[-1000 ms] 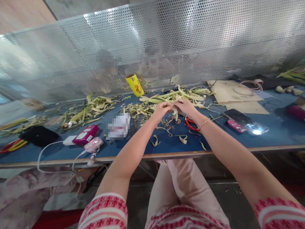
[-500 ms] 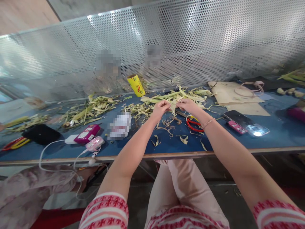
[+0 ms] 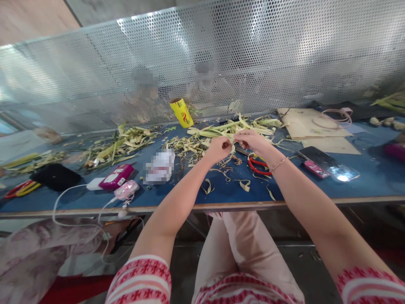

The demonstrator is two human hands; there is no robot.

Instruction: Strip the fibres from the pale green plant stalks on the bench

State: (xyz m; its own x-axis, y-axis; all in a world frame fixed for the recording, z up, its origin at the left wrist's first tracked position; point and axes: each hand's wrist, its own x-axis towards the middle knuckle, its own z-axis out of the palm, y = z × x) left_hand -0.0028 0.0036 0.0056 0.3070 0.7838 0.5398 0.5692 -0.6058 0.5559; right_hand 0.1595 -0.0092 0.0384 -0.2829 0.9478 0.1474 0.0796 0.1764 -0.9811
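My left hand (image 3: 220, 147) and my right hand (image 3: 248, 140) are close together over the blue table (image 3: 177, 196). The fingers of both are pinched on a pale, thin piece of plant husk (image 3: 233, 148), partly hidden by the fingers. Behind them lies a heap of pale green stalks and husks (image 3: 221, 128). Curled scraps (image 3: 190, 145) spread to the left of my left hand. Scissors with red handles (image 3: 260, 169) lie just below my right wrist, partly covered by it.
A yellow tube (image 3: 181, 113) leans by the perforated metal screen (image 3: 272, 55). Phone (image 3: 325, 162) and brown paper (image 3: 311, 122) lie right. Left are a white bag (image 3: 160, 166), purple box (image 3: 116, 177), black pouch (image 3: 55, 177) and another husk heap (image 3: 123, 143). A seated person's leg (image 3: 47, 249) shows lower left.
My left hand has moved slightly right and turned, its fingers curling more. The pale piece between the hands is now more hidden. My right hand has shifted only a little.
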